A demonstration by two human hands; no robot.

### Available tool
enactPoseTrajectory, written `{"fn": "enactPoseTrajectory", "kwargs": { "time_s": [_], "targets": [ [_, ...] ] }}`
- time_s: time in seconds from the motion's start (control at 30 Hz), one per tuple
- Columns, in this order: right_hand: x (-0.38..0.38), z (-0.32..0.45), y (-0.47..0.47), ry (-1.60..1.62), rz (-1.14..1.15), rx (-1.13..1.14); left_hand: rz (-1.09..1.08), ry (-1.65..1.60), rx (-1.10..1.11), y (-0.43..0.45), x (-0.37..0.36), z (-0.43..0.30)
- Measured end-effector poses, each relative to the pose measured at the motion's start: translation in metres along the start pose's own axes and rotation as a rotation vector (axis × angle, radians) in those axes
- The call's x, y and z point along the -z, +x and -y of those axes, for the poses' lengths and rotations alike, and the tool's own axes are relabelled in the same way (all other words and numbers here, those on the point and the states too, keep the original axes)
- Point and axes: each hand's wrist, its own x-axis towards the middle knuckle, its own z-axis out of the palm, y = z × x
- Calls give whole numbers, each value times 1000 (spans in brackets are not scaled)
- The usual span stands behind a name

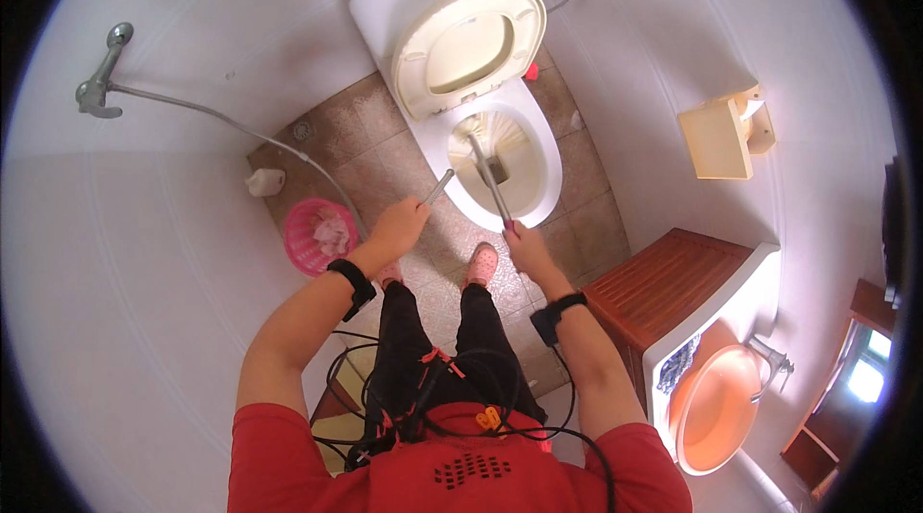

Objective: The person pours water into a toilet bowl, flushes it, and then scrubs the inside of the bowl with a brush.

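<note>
My right hand (530,253) grips the handle of a toilet brush (492,185) whose head rests against the inner wall of the toilet bowl, near the back left. The white toilet (548,167) has its seat and lid (425,77) raised. In my left hand (398,228) is the metal hose end (440,186), pointed at the bowl's left rim. Its flexible shower hose (216,113) runs back to the wall tap (101,77). Streaks that look like running water line the bowl, though blur leaves this unsure.
A pink wastebasket (292,242) with crumpled paper stands left of my feet, near a white bottle (265,183). At right are a toilet paper holder (710,138), a brown slatted cabinet top (663,275) and an orange basin (714,412) in the sink. Black cables (346,351) hang around my legs.
</note>
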Motion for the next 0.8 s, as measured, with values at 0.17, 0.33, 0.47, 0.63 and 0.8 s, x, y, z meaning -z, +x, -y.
{"fn": "enactPoseTrajectory", "kwargs": {
  "time_s": [0.17,0.33,0.47,0.63,0.8],
  "targets": [
    [55,-65,-68,-748,19,301,5,15,-6,8,-16,9],
    [95,-39,-111,-948,-52,50,46,64,-45,13,-19,-10],
    [97,-57,-109,-943,-99,48,42,47,10,23,-28,-22],
    [94,-74,-100,-530,29,87,-18,80,11,38,-26,-54],
    [97,-43,-107,-394,14,26,-28,233,-92,52,-19,-83]
  ]
}}
